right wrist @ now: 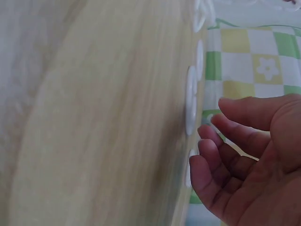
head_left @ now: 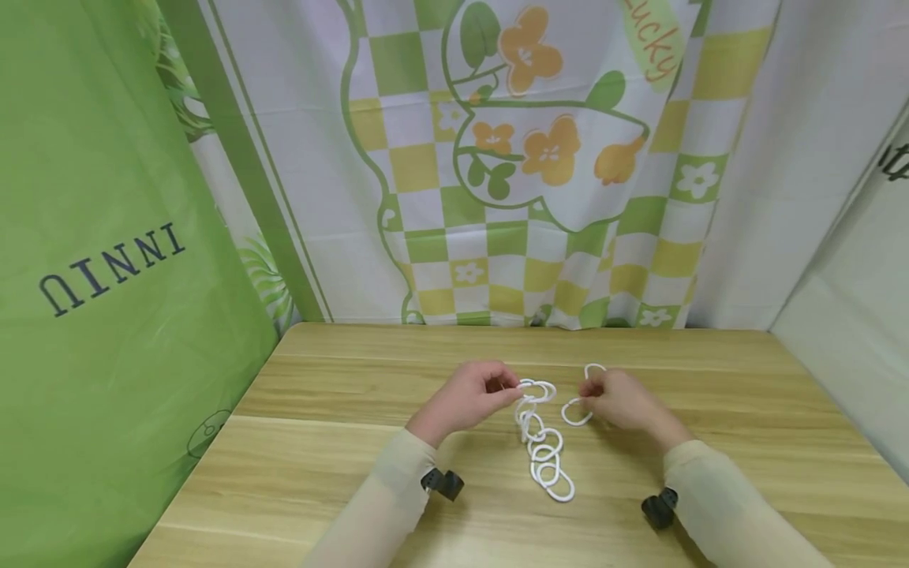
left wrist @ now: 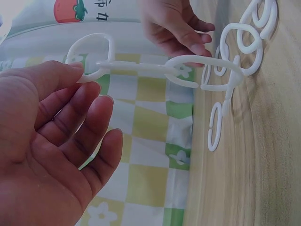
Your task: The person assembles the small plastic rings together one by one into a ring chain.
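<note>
While the left hand [head_left: 472, 398] pinches the far end link of the white chain [head_left: 545, 450], the right hand [head_left: 620, 401], loosely bent and apparently empty, hovers over two loose rings [head_left: 564, 413] to the chain's right. A light pinch could slip, or tugging could spread a gapped link and part the chain. Right-hand contact with either ring is hard to judge, and the right wrist view crops the chain.
</note>
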`<state>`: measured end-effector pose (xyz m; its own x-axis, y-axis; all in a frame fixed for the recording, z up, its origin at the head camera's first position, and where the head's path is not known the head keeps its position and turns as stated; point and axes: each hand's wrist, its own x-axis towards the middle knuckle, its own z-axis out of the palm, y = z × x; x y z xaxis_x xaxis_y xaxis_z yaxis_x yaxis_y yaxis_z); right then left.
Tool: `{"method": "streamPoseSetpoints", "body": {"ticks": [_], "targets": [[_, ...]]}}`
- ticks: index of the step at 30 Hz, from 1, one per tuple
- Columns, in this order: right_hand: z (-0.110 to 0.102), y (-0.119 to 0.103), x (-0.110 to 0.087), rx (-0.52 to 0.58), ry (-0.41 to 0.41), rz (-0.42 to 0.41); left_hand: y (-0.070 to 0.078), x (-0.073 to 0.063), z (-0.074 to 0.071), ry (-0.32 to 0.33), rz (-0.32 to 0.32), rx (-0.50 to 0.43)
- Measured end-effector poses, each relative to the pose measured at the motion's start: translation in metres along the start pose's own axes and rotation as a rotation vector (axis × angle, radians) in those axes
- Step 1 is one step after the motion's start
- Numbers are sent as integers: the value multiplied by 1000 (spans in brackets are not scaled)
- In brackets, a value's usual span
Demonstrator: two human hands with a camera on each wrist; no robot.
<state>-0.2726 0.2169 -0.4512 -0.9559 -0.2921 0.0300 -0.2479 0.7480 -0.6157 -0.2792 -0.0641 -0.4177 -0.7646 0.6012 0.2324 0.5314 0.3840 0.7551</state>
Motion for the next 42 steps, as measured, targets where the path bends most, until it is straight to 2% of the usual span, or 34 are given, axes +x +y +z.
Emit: {"method": "streamPoseSetpoints", "body": {"ticks": [3, 12, 19, 22, 28, 33, 36, 42], "targets": [[1, 4, 3, -17, -28, 7, 1, 0, 1, -5, -2, 3], [8, 15, 8, -75, -33, 80, 2, 2, 5, -33, 16, -12], [9, 13, 5, -84, -119, 60, 0, 2, 6, -41, 17, -16], [8, 12, 3, -89, -130, 48, -1, 1, 7, -44, 10, -10], [8, 17, -3, 11, -87, 16, -2, 1, 7, -43, 10, 7], [6, 14, -6, 172, -20, 30, -2, 2, 7, -45, 10, 9], [0, 2, -8, 246, 30, 30, -2, 2, 7, -47, 8, 5], [-15, -30, -11, 284, 77, 19, -3, 0, 6, -47, 4, 5]]}}
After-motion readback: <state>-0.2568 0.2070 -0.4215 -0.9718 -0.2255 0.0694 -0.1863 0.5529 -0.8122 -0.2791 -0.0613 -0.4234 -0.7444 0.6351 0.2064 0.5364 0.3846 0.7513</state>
